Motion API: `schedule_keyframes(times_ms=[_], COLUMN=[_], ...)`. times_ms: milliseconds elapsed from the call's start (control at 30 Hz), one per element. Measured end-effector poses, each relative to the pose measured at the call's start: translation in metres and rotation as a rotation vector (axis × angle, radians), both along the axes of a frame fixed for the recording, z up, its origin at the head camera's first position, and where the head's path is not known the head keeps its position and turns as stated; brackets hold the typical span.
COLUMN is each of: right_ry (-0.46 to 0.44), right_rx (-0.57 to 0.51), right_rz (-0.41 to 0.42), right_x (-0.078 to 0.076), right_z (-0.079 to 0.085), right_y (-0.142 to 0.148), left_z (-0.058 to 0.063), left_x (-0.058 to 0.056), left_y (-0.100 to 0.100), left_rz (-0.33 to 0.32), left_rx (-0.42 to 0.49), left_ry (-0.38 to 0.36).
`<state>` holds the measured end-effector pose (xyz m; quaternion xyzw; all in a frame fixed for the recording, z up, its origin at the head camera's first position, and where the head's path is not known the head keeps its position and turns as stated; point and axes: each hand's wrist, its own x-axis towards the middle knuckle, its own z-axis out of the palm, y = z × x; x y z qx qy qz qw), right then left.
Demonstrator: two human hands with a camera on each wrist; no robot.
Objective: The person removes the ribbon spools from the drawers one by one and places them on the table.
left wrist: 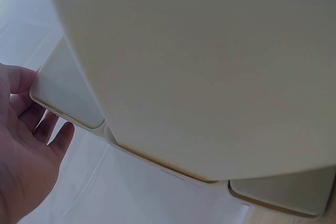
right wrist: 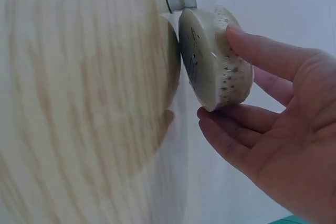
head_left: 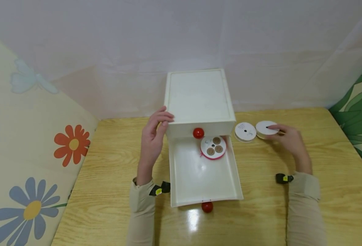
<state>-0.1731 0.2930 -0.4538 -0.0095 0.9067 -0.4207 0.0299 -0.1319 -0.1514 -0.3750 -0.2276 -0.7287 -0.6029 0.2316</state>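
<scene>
A small white drawer unit (head_left: 200, 95) stands on the table with its lower drawer (head_left: 199, 177) pulled out. Inside that drawer lies a ribbon spool (head_left: 213, 152) with a pink rim, near the back right. My left hand (head_left: 154, 133) rests at the unit's top left front corner, fingers lightly bent over its edge. To the right of the unit, my right hand (head_left: 291, 139) pinches a white ribbon spool (right wrist: 226, 61) between thumb and fingers. This spool is tilted in the right wrist view, just off the wood. Beside it lies another white spool (head_left: 245, 132).
Red round knobs mark the upper drawer (head_left: 198, 133) and the lower drawer's front (head_left: 207, 207). The upper drawer is closed. A pale cloth (head_left: 131, 61) hangs behind the wooden table (head_left: 261, 212). Printed flower panels flank both sides.
</scene>
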Motion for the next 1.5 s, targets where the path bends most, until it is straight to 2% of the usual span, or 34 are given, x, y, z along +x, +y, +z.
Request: schedule_keyframes(times_ms=[300, 633, 867, 1200, 1367, 1500], right_ry=[-0.044, -0.099, 0.024, 0.252, 0.370, 0.425], right_rx=[0.137, 0.167, 0.152, 0.119, 0.125, 0.146], right_rz=[0.117, 0.143, 0.119, 0.123, 0.169, 0.213], right_x=[-0.003, -0.002, 0.006, 0.032, 0.044, 0.051], right_z=[0.002, 0.016, 0.038, 0.078, 0.089, 0.095], right_y=[-0.003, -0.010, -0.022, -0.051, -0.066, -0.079], left_z=[0.000, 0.001, 0.000, 0.001, 0.001, 0.001], left_x=[0.000, 0.000, -0.001, -0.002, -0.001, 0.000], left_y=[0.000, 0.000, 0.001, 0.001, 0.001, 0.000], left_rz=[-0.002, -0.007, -0.005, -0.003, 0.000, 0.000], left_rx=[-0.003, 0.003, 0.000, -0.004, -0.004, -0.002], left_ry=[0.003, 0.005, 0.005, 0.009, 0.002, -0.002])
